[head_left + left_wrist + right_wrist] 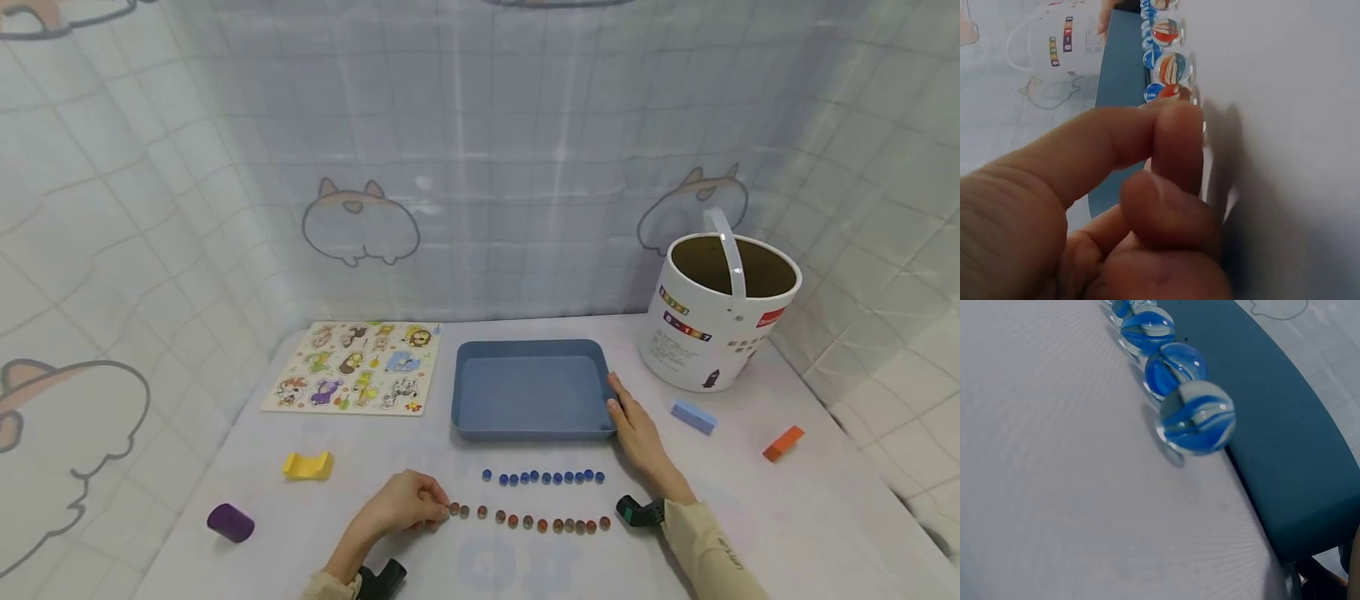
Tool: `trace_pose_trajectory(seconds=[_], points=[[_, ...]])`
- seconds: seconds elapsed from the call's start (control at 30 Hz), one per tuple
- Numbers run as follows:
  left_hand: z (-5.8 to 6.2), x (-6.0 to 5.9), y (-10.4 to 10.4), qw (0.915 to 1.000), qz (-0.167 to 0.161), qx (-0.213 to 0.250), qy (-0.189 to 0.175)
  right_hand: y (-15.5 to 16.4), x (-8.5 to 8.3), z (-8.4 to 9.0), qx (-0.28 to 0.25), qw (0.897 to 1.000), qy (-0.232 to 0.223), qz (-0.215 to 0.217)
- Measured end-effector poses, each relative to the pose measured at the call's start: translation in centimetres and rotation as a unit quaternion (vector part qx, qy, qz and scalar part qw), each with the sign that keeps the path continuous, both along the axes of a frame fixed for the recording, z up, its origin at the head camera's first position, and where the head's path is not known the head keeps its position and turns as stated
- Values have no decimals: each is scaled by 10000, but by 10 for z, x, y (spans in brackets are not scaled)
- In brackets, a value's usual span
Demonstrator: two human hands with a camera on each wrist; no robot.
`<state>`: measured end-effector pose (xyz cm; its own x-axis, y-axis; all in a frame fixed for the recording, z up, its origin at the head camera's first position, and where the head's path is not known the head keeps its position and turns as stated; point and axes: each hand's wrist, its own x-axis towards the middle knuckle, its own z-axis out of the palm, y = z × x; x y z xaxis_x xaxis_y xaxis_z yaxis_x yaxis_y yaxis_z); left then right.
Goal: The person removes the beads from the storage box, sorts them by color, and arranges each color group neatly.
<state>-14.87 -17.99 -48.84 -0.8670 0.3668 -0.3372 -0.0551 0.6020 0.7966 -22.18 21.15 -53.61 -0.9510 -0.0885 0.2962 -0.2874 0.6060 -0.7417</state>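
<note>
Left hand [405, 504] pinches the leftmost glass marble of the red marble row [528, 522] on the white table [787, 517]; the row's long axis runs left-right, parallel to the blue marble row [542, 477]. Right hand [637, 429] rests flat, fingers straight, against the blue plastic tray [531, 387]. Risk: a finger nudge sets the round marbles rolling and breaks the line.

The white table [787, 517] bears a blue tray [531, 417], marbles [542, 477], a puzzle board [356, 367] and a bucket [712, 333].

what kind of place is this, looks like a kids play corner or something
Probably a staged tabletop set up for play or sorting: a white table screened by cartoon-print curtains, with an animal peg puzzle, two rows of marbles and a blue tray.
</note>
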Motion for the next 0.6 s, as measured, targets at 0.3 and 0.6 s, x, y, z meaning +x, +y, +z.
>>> trace_pose_trajectory(seconds=[0.3,0.6], points=[[16,-6,2,9989,-1,-283,377,-1,2,4,5,10000,-36,27],[48,-61,50,9856,-48,-173,1679,-2,2,1,-81,10000,-4,-14]])
